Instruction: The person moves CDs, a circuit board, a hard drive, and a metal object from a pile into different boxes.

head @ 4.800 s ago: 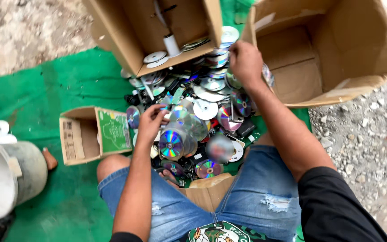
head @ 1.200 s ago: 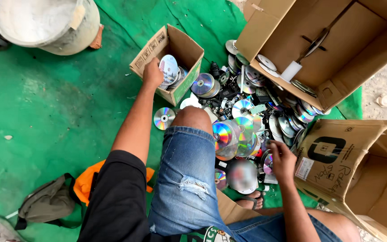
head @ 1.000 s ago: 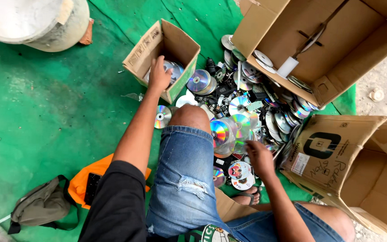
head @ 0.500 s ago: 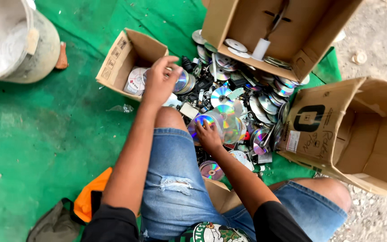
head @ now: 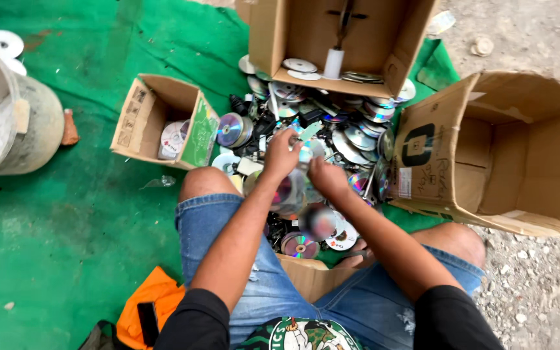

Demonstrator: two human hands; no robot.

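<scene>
Both hands, left (head: pixel 281 153) and right (head: pixel 327 178), over a heap of glossy round discs (head: pixel 351 133) between brown cardboard boxes (head: pixel 163 120), fingers curled, grip unclear.

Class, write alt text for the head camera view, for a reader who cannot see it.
A seated person's left hand and right hand meet over a heap of shiny discs on a green mat. Three open cardboard boxes ring the heap; the small box on the left holds a few discs.
</scene>
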